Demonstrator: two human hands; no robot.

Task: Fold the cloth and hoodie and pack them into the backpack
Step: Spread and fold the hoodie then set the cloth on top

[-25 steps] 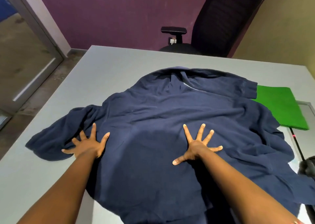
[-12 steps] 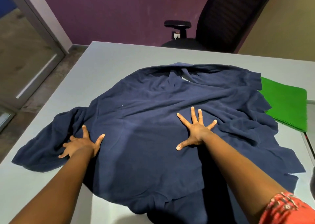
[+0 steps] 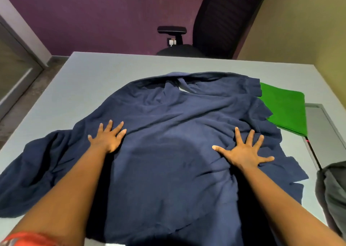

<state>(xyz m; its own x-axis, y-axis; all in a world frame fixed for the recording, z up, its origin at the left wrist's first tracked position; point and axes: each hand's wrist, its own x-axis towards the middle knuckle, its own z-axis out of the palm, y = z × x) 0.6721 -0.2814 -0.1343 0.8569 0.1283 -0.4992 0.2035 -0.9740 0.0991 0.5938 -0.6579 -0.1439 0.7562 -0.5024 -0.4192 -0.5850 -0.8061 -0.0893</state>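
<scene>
Both hands have slid outward and up the hoodie (image 3: 168, 142) since a second ago, the left hand (image 3: 107, 138) from beside the left sleeve onto the body, the right hand (image 3: 243, 152) further toward the right edge, and the cloth lies flatter between them; from the head view, the only one given, both hands press palm down with fingers straight and spread wide, holding nothing; the hoodie is spread over the middle of the counter (image 3: 93, 77), hood end away from the person, its left sleeve bunched at the near left edge and its right side rumpled where it overlaps the green cloth (image 3: 286, 111); that cloth lies flat and seemingly already folded at the far right, partly under the hoodie's edge; a grey shape at the right margin is probably the backpack (image 3: 333, 199), though too little of it shows to be sure; a chair (image 3: 221, 21) stands beyond the counter; the step in hand looks to be smoothing before the first fold, so the task is early; to do it well, keep the palms flat and sweep from the centre outward, chasing the ridges under the right hand; pull the left sleeve straight before folding it in; lift the right edge off the green cloth first, lest the cloth be dragged or folded in with it.
</scene>
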